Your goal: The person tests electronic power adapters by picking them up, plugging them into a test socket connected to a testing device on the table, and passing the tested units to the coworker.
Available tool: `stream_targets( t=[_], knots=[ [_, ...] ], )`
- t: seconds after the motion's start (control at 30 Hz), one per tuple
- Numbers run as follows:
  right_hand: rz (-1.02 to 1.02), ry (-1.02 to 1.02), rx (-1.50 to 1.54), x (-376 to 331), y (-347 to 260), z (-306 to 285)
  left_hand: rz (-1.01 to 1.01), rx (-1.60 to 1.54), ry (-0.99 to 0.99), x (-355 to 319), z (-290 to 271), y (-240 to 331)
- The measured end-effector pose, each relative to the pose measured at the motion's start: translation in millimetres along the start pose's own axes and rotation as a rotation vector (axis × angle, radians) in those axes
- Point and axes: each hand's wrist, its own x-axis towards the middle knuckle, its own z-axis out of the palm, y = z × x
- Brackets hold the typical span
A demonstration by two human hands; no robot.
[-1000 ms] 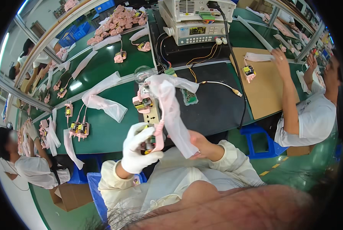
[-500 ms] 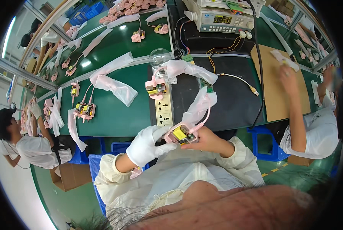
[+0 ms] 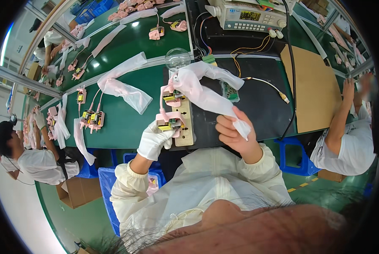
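My left hand (image 3: 154, 140), in a white glove, grips a pink charger (image 3: 170, 121) with its case open and yellow parts inside. It holds this charger against the cream power strip (image 3: 184, 137). A similar pink charger (image 3: 173, 98) sits on the strip just beyond. My bare right hand (image 3: 237, 134) pinches the end of a white plastic sleeve (image 3: 206, 100), which stretches from the chargers toward the right. A second sleeve (image 3: 219, 73) lies behind it. At the far end of the strip stands a clear glass bulb (image 3: 177, 58). A small green circuit board (image 3: 230, 92) lies partly under the sleeves.
More open chargers (image 3: 92, 120) with a white sleeve (image 3: 126, 93) lie on the green table to the left. A bench instrument (image 3: 251, 17) stands at the back. A black cable (image 3: 292, 76) hangs beside a cardboard sheet (image 3: 314, 91). Co-workers sit at both sides.
The charger has gone from in front of my body to the power strip, now in my left hand alone. My right hand has released it and moved right, taking the sleeve's end.
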Motion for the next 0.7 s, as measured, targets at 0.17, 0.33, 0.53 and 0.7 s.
stream_targets(
  t=[0.17,0.33,0.53,0.7],
  knots=[
    [0.127,0.042,-0.280,1.7,8.0,7.2,0.039,0.190,0.040,6.2,7.2,-8.9],
    [0.089,0.169,-0.722,0.3,-0.3,-2.1,-0.038,0.511,0.111,10.2,6.3,3.9],
    [0.204,0.060,-0.952,-3.5,-5.7,0.6,0.178,0.581,-0.011,22.3,-16.7,-14.6],
    [0.630,-0.424,-0.957,-12.7,-22.1,5.5,0.061,0.569,-0.160,30.0,-24.3,-7.8]
  ],
)
